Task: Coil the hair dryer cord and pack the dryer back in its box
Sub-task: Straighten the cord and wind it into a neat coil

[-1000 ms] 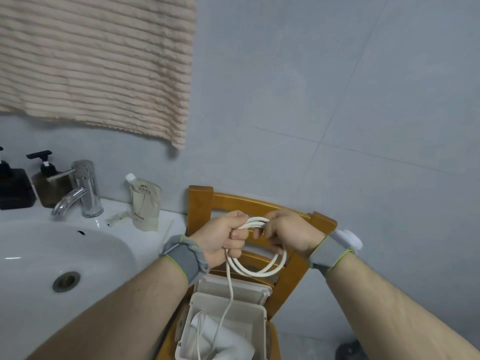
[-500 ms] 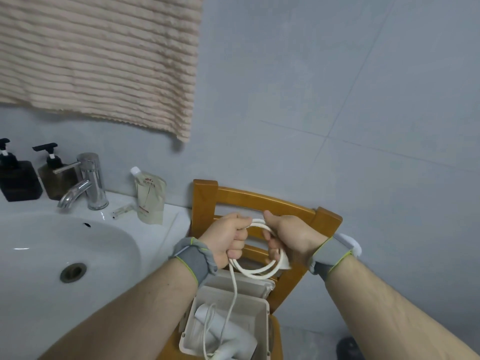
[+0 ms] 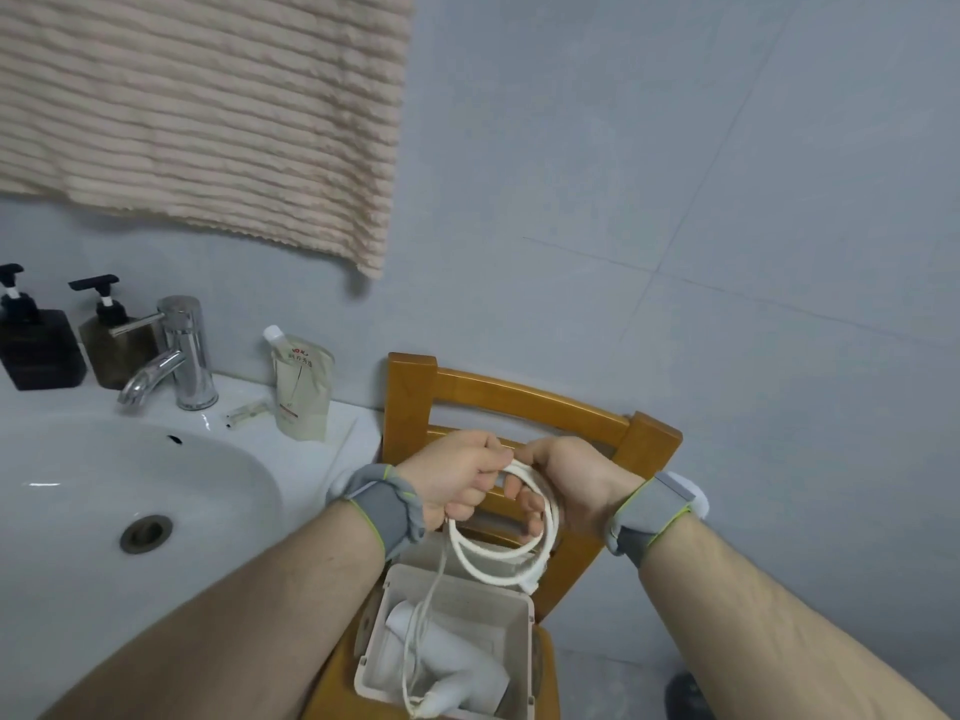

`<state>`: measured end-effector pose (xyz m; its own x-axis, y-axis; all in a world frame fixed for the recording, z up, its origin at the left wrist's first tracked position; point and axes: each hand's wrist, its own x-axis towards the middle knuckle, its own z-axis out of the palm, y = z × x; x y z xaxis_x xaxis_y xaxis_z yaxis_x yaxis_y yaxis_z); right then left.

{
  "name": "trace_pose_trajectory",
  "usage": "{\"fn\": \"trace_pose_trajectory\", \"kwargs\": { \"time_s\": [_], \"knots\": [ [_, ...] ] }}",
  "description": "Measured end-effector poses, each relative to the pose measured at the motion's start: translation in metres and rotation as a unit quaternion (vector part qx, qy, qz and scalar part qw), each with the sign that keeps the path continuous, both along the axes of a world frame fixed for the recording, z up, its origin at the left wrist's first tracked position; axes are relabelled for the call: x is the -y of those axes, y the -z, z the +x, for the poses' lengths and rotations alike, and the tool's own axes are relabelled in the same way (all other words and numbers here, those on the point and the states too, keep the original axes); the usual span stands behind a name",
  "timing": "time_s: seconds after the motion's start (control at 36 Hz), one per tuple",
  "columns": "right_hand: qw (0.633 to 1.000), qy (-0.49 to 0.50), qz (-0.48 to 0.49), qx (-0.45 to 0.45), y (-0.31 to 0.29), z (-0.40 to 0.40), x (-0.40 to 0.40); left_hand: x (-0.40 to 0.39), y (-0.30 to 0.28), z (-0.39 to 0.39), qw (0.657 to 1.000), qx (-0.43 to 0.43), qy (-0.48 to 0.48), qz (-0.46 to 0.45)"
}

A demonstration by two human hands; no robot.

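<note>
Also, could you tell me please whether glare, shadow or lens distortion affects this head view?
Head view: light is soft and even; small glare streaks on the sink and faucet; the towel casts a faint shadow on the wall; wide-angle bending stretches the forearms; the cord stays sharp.

A: Ribbed beige cloth towel (image 3: 208, 111), matt and nubbly; polished chrome metal faucet (image 3: 176, 356), mirror-bright; glossy white ceramic sink (image 3: 249, 459).

B: Lacquered orange-brown wooden chair (image 3: 519, 397), smooth sheen; smooth white rubbery cord (image 3: 498, 556); matt off-white plastic box (image 3: 524, 652); satin white plastic hair dryer (image 3: 457, 662).
</note>
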<state>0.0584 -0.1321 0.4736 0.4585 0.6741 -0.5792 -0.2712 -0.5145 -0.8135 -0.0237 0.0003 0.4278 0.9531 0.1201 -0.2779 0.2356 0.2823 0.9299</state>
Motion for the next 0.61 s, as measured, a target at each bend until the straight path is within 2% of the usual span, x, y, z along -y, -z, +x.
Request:
{"fn": "trace_pose_trajectory", "kwargs": {
  "time_s": [0.06,0.11,0.22,0.33,0.47,0.61],
  "knots": [
    [1.000,0.018,0.006,0.021,-0.001,0.000,-0.002,0.000,-0.006,0.004,0.999,0.012,-0.003,0.030],
    [0.997,0.060,0.033,0.030,-0.001,0.002,-0.004,-0.001,-0.008,0.007,0.999,0.042,-0.008,-0.004],
    [0.972,0.194,0.124,-0.046,-0.002,0.010,-0.002,-0.003,0.003,0.008,0.991,0.084,-0.029,-0.096],
    [0.927,0.291,0.204,-0.116,-0.008,0.021,0.003,-0.005,0.034,0.001,0.982,0.062,-0.039,-0.175],
    [0.874,0.361,0.261,-0.193,-0.009,0.023,0.003,0.004,0.064,-0.004,0.988,0.016,-0.079,-0.129],
    [0.817,0.441,0.277,-0.248,-0.004,0.022,-0.006,0.013,0.067,-0.002,0.988,0.024,-0.120,-0.099]
  ]
}}
